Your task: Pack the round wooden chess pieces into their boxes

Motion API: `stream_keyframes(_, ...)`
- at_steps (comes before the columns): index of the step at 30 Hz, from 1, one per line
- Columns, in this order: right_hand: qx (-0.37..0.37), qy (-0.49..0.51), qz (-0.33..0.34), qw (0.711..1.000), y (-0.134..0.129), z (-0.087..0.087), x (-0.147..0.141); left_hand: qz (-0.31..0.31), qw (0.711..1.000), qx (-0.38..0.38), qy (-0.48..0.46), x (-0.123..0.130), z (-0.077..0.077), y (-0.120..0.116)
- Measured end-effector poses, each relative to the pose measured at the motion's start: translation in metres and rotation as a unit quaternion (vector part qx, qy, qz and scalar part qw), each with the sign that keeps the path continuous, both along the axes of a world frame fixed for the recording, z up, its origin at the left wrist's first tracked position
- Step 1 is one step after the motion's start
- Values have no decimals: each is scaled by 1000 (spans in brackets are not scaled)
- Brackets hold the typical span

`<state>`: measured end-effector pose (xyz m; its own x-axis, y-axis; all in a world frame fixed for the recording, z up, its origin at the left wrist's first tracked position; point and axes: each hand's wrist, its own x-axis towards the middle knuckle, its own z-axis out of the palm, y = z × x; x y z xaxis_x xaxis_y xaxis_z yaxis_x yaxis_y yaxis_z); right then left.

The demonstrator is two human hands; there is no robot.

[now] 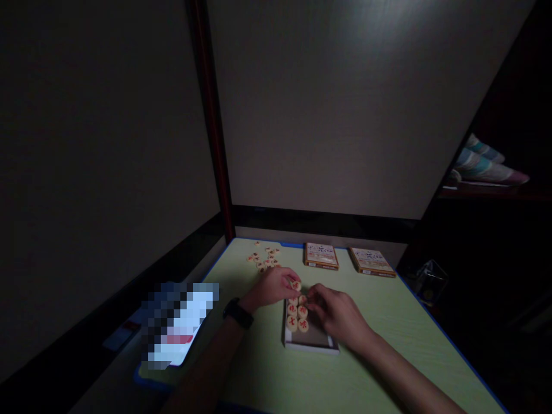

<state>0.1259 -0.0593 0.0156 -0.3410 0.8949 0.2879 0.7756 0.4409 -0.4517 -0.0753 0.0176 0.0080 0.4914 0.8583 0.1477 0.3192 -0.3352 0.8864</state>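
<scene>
My left hand (272,287), with a dark watch on its wrist, pinches a round wooden piece (295,285) with a red character over the far end of a shallow box (317,339). Inside the box, several round pieces (297,316) with red characters lie in two columns along the left side; bare grey-brown bottom shows at the right. My right hand (334,310) is over the box's right side, its fingers closed at a piece (302,299) in the right column. Its fingertips partly hide what they hold or touch.
Loose round pieces (267,260) lie scattered at the table's far left. Two flat printed boxes (321,256) (371,261) rest along the back edge. A lit tablet-like screen (185,328), partly pixelated, is at the left edge of the green table (267,374). Walls stand behind and left.
</scene>
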Motion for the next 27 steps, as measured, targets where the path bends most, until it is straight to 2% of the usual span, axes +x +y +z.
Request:
stream_keyframes(2,40,26,15,999,2,-4,0,-19,999,-35,-16,3,4,-4)
stream_keyframes(6,102,37,84,991,4,-9,0,-64,992,-102,-45,9,12,-13)
stream_keyframes(10,127,33,110,985,3,-6,3,-80,988,-125,-31,9,16,-15)
stream_keyframes(13,99,30,127,986,2,-1,4,-78,994,-81,14,4,19,-13)
stream_keyframes(15,69,35,165,983,1,1,3,-89,993,-10,73,-2,21,-12)
stream_keyframes(19,25,24,222,975,0,-1,0,-141,968,130,162,-9,21,-10)
stream_keyframes(23,16,-8,209,978,-1,-4,-1,-180,949,143,215,-8,18,-12)
stream_keyframes(27,0,-32,176,984,-4,0,0,-190,945,136,228,-6,14,-14)
